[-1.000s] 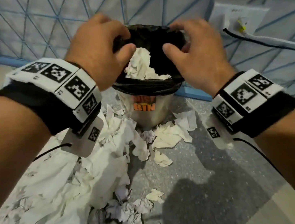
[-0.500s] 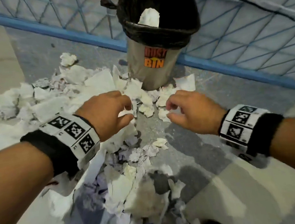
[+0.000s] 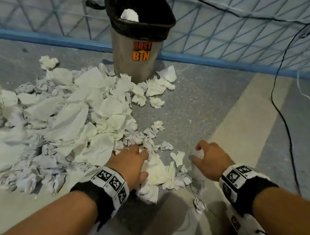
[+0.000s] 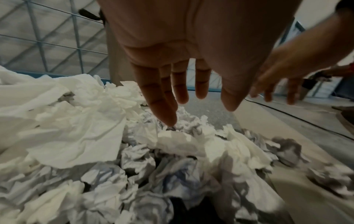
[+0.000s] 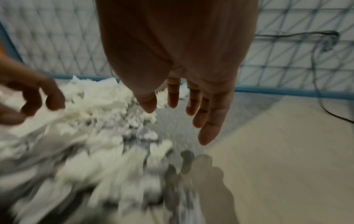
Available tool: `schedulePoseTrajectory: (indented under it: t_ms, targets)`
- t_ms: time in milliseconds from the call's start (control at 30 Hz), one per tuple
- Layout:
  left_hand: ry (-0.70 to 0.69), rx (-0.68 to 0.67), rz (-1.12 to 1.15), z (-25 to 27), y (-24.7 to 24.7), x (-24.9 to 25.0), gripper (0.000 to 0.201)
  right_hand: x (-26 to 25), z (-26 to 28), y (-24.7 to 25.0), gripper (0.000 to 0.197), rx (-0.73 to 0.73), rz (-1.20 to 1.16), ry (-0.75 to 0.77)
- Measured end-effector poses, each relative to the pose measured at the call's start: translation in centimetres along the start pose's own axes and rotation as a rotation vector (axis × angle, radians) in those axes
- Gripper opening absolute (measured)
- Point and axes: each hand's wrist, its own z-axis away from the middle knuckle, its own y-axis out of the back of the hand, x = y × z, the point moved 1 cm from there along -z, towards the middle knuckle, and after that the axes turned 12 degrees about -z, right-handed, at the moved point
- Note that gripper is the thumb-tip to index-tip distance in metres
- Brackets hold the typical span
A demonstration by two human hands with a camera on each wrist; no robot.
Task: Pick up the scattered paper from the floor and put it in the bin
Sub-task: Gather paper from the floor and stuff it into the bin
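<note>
- My left hand [image 3: 131, 165] is low over the near end of the paper pile [image 3: 75, 120], palm down, fingers straight and spread; it holds nothing.
- In the left wrist view, the fingertips [image 4: 166, 116] of my left hand [image 4: 184, 50] reach down to the crumpled scraps [image 4: 172, 145]; the longest one touches or nearly touches the paper, and I cannot tell which.
- My right hand [image 3: 209, 158] is to the right of the left, well apart from it, above the floor [image 3: 217, 98] at the pile's right edge. The fingers are loosely bent and released, nothing in them.
- The right wrist view is blurred; it shows my right hand [image 5: 182, 53] with its fingers [image 5: 208, 128] hanging straight over bare grey floor, and its shadow on the floor below.
- Between my hands lie a few torn white pieces [image 3: 177, 158].
- The scattered paper lies on the floor, a broad heap of white sheets and crumpled grey-printed balls, running from my left hand out to the foot of the bin [image 3: 136, 64].
- The bin stands upright by the wall, metal, with a black liner [image 3: 159, 29] folded over its rim and an orange label on its side. One white wad [image 3: 129, 15] shows inside.
- A black cable [image 3: 279, 100] trails down the patterned wall [image 3: 237, 26] and across the floor on the right.
- Marker bands [image 3: 110, 183] wrap both wrists.
</note>
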Motion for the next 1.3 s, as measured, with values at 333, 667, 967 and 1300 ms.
schedulePoseTrajectory:
  t_ms: [333, 667, 967, 1300]
  targets:
    - [0.016, -0.109, 0.039, -0.2, -7.6, 5.1, 0.070, 4.7, 4.5, -11.8, 0.084, -0.031, -0.058, -0.115]
    - [0.001, -0.117, 0.007, -1.3, -8.9, 4.9, 0.036, 4.8, 2.6, -13.1, 0.020, 0.029, -0.170, 0.065]
    - [-0.093, 0.133, 0.002, 3.1, 2.2, 0.2, 0.032, 0.0, 3.5, -0.5, 0.012, 0.037, 0.021, 0.423]
    - [-0.006, 0.550, 0.005, 5.9, 19.8, -7.0, 0.024, -15.0, 1.5, 14.9, 0.011, 0.162, 0.132, 0.742]
